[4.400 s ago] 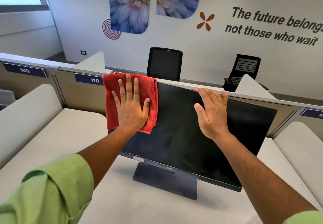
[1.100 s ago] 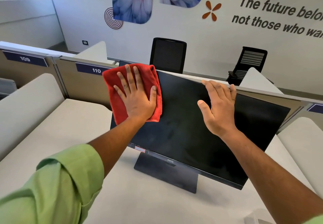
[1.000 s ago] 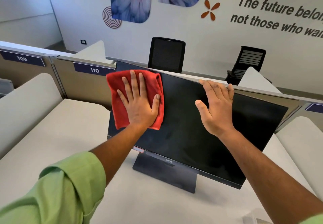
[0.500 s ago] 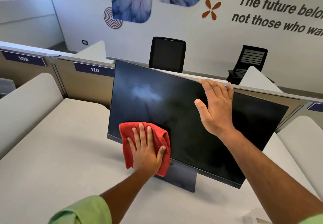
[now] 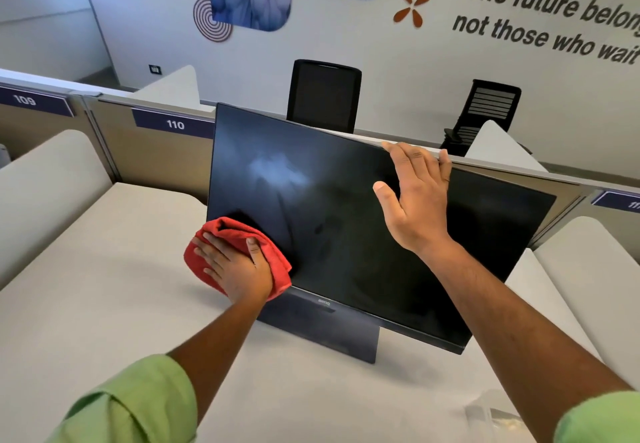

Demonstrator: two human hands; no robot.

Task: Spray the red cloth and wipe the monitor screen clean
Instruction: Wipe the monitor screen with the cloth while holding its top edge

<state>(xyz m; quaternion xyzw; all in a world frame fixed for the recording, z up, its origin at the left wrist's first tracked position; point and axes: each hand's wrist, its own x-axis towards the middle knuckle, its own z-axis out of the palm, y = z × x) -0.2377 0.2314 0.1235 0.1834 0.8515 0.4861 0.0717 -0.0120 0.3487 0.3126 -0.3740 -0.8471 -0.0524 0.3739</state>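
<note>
The black monitor [image 5: 346, 235] stands on a dark base on the pale desk [image 5: 104, 269], tilted back a little. A misty wet smear [image 5: 277, 169] shows on the upper left of the screen. My left hand [image 5: 235, 266] presses the bunched red cloth [image 5: 228, 226] against the screen's lower left corner, fingers spread flat on the cloth. My right hand [image 5: 415, 200] lies flat against the upper middle of the screen, its fingertips reaching the top edge.
A clear plastic object [image 5: 491, 415] lies at the desk's near right edge, half cut off. Low partitions labelled 109 and 110 [image 5: 173, 124] run behind the monitor. Two black office chairs [image 5: 323, 96] stand beyond, before a white wall.
My left hand has swept the red cloth from the screen's upper left corner down to its lower left corner, leaving a wet smear. My right hand has stayed at the top edge.
</note>
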